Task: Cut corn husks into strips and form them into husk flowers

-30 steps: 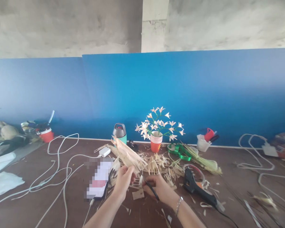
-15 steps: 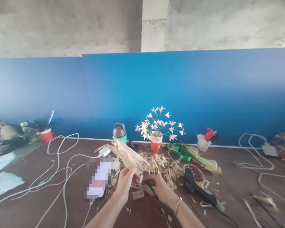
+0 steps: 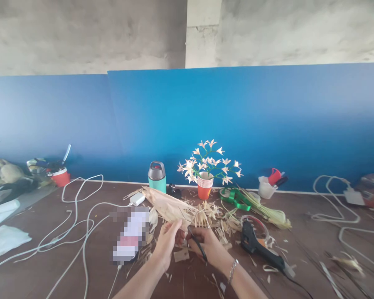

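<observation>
Close together at the front middle of the table are my two hands. My left hand [image 3: 170, 243] is closed, thumb against fingers, on a pale dried corn husk [image 3: 184, 224]. In my right hand [image 3: 207, 245] is a pair of black-handled scissors [image 3: 199, 246], its blades close by the left fingertips and partly hidden. A larger husk bundle [image 3: 166, 204] lies just beyond the hands. Husk scraps and cut petals [image 3: 205, 216] are heaped to its right. A small flat husk square [image 3: 181, 255] rests on the table below the hands.
Behind the scraps, orange paper cups [image 3: 205, 192] hold a spray of husk flowers [image 3: 205, 161]. A black glue gun [image 3: 262, 249] lies at right, near green ribbon [image 3: 236, 198]. At left are a phone [image 3: 131, 234], white cables [image 3: 87, 224] and a teal flask [image 3: 157, 182].
The large husk's raised far end has dropped lower. My left fingers have shifted slightly, and the scissor blades that showed beside them are now less visible.
</observation>
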`<move>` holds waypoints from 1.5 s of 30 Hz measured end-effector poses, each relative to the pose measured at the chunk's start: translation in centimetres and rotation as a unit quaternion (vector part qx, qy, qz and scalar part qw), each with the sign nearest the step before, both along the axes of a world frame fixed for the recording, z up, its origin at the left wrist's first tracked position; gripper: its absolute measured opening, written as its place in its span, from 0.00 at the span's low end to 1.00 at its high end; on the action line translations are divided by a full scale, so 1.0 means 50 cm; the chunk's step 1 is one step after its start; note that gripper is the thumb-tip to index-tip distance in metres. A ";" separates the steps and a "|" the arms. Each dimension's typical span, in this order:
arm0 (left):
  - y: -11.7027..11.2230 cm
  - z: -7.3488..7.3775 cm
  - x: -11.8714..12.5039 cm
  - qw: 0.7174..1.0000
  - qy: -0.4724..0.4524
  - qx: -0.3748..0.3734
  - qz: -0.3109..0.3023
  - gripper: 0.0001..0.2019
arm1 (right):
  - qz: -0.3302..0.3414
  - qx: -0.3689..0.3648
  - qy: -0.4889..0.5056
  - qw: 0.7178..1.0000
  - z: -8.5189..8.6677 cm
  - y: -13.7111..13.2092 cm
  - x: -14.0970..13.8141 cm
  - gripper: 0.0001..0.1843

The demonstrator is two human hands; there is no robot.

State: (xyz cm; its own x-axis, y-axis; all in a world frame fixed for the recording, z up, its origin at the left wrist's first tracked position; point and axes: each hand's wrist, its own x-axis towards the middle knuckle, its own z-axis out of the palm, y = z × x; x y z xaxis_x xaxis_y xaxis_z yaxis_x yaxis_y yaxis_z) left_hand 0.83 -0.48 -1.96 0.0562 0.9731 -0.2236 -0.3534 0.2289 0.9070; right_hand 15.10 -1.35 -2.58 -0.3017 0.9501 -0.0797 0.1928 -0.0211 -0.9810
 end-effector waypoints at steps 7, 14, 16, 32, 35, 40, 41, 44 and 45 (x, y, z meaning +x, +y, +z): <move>-0.003 0.004 0.000 1.000 0.028 0.008 -0.005 0.15 | -0.014 -0.032 0.001 0.999 0.010 -0.003 0.000 0.12; -0.006 0.010 0.000 0.999 0.031 -0.006 -0.005 0.15 | -0.001 -0.010 0.013 1.000 0.011 -0.004 -0.001 0.11; -0.006 0.008 0.000 1.000 0.029 -0.006 -0.008 0.16 | 0.005 -0.006 0.012 1.000 0.009 -0.003 -0.002 0.10; -0.001 -0.002 0.002 0.998 0.034 0.042 0.034 0.13 | -0.015 -0.023 -0.011 1.000 0.006 -0.004 -0.003 0.09; 0.006 0.003 -0.006 0.994 0.019 0.044 0.098 0.11 | -0.003 -0.060 -0.026 0.998 0.006 -0.007 0.000 0.11; 0.032 0.004 -0.035 0.980 -0.034 0.068 0.182 0.07 | 0.057 -0.091 -0.059 0.993 0.015 -0.013 0.015 0.09; 0.037 0.004 -0.040 0.978 -0.039 0.080 0.190 0.07 | 0.068 -0.096 -0.059 0.991 0.016 -0.014 0.019 0.08; 0.043 0.005 -0.047 0.977 -0.042 0.092 0.187 0.09 | 0.075 -0.101 -0.042 0.991 0.018 -0.013 0.025 0.09; 0.043 0.006 -0.048 0.978 -0.038 0.092 0.181 0.09 | 0.073 -0.100 -0.034 0.992 0.019 -0.013 0.026 0.09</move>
